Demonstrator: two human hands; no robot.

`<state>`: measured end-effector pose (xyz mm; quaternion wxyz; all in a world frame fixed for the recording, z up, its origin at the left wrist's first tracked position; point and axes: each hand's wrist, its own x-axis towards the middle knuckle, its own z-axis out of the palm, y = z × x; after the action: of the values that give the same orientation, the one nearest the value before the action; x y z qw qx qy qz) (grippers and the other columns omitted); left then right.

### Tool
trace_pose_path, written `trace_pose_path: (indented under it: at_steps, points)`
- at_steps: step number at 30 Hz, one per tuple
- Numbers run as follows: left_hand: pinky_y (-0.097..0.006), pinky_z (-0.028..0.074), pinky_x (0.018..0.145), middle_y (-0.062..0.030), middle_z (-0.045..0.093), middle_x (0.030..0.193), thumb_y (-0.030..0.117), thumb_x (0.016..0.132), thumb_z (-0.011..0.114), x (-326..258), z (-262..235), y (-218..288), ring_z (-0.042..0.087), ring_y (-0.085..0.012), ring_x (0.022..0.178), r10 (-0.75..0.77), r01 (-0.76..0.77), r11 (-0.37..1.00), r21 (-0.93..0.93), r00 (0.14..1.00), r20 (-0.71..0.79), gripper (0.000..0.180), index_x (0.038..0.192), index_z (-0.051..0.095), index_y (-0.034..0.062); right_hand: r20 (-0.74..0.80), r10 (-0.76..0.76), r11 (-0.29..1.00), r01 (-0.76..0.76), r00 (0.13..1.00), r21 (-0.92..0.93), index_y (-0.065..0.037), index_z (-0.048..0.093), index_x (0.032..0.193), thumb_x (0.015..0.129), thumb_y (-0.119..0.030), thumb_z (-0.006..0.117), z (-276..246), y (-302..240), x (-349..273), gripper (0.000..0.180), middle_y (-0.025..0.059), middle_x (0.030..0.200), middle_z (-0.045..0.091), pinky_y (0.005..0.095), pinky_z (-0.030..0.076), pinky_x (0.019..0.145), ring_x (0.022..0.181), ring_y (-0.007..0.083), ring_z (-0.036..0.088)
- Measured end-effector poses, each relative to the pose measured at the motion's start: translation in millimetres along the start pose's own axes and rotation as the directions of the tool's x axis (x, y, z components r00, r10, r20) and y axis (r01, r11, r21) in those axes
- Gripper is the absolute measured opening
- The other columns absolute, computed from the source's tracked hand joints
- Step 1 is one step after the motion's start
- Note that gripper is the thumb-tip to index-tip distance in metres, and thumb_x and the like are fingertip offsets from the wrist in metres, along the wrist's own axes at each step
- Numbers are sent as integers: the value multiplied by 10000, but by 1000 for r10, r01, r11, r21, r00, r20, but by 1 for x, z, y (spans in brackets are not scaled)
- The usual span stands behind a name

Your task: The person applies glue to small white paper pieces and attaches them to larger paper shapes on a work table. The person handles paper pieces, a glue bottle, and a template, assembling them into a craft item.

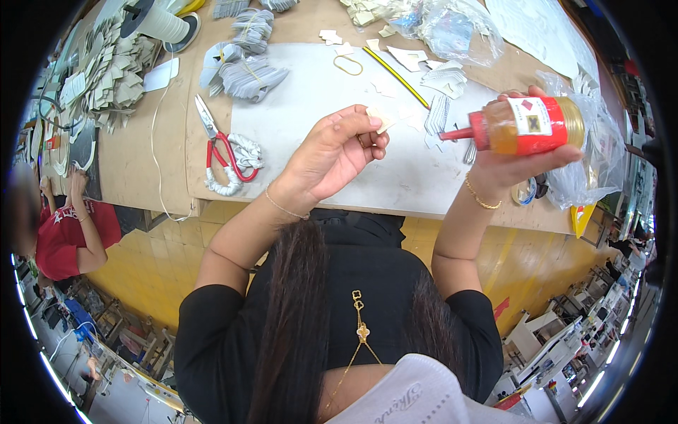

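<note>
My left hand (333, 152) pinches a small pale cut piece (381, 119) between thumb and fingertips, raised above the white work sheet (318, 92). My right hand (519, 159) grips a glue bottle (526, 126) with amber liquid, a red cap and a red nozzle. The bottle lies sideways, its nozzle tip pointing left toward the small piece, a short gap away. Both hands hover over the table's near edge.
Red-handled scissors (215, 141) lie left of my left hand beside a wad of white cord. A yellow stick (395, 74), a rubber band (348, 66), stacks of grey cut pieces (247, 71) and clear plastic bags (452, 28) sit farther back. A person in red sits at far left.
</note>
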<state>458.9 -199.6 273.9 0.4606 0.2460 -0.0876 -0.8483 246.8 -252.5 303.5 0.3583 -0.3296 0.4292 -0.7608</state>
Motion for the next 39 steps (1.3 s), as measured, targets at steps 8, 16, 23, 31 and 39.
trace_pose_path:
  at_steps: [8,16,23,31,39]
  points:
    - [-289,411,717,-49,548,826,76,861,565,2,-2,-6,496,-152,812,36,-36,999,-14,998,-42,76,817,504,75,167,-238,942,269,957,-199,85,489,1077,613,-931,182,25,4,-37,1159,146,922,582,376,564,672,762,235,641]
    - [-283,410,718,-44,575,816,74,856,574,2,2,-8,515,-130,769,70,-71,997,-12,995,-71,122,779,481,93,189,-256,932,294,948,-213,88,522,1051,501,-961,336,29,4,-45,1199,115,907,549,368,546,721,784,229,621]
    - [-273,405,709,-34,589,812,88,858,578,3,1,-9,515,-107,763,90,-91,996,-5,993,-72,121,765,502,95,329,-265,926,335,906,-177,77,521,1037,518,-929,376,21,9,-46,1141,113,858,534,354,536,701,777,235,615]
    - [-288,414,709,-44,586,816,97,855,583,3,1,-14,515,-126,758,143,-142,990,18,981,-129,85,781,549,73,474,-259,913,373,841,-163,58,504,1046,607,-935,201,16,20,-53,1127,139,895,556,347,521,689,716,237,605]
    - [-289,402,679,-9,520,763,88,843,603,2,0,-11,500,-121,764,117,-118,993,0,983,-142,111,746,547,87,97,-51,979,69,994,-194,31,503,1097,655,-905,252,17,11,-41,1064,121,914,587,357,531,767,843,211,611]
